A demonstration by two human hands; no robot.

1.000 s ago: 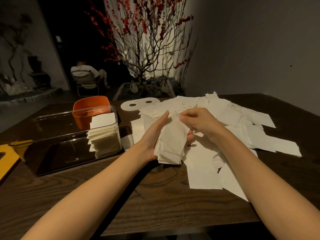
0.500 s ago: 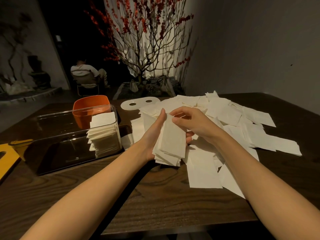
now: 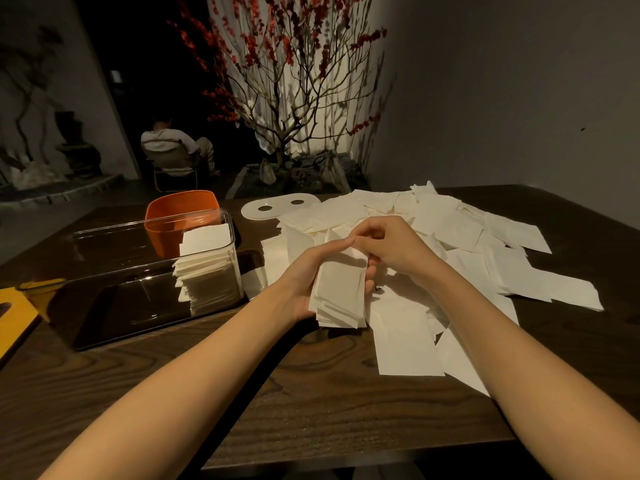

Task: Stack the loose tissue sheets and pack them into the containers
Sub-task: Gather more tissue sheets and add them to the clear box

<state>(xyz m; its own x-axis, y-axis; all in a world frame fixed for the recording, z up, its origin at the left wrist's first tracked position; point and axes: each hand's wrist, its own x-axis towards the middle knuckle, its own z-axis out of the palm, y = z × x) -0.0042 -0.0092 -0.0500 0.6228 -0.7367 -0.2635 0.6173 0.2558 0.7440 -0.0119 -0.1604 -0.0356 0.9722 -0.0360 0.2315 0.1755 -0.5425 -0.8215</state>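
Note:
My left hand (image 3: 304, 271) cradles a stack of white tissue sheets (image 3: 341, 294) above the dark wooden table (image 3: 311, 393), fingers curled round its left and back side. My right hand (image 3: 391, 245) pinches the top edge of the front sheet of that stack. Behind and to the right spreads a pile of loose tissue sheets (image 3: 450, 244). At left stands a clear plastic container (image 3: 138, 251) with a packed stack of tissues (image 3: 206, 268) at its right end. An orange container (image 3: 180, 213) stands behind it.
A white oval lid with two holes (image 3: 277, 206) lies at the back of the table. A yellow flat object (image 3: 14, 313) sits at the left edge. Beyond the table are a potted red-blossom tree (image 3: 287, 98) and a seated person (image 3: 173, 150).
The stack in my left hand has squared up and stands more upright. My right hand has shifted slightly left onto the top edge of the front sheet.

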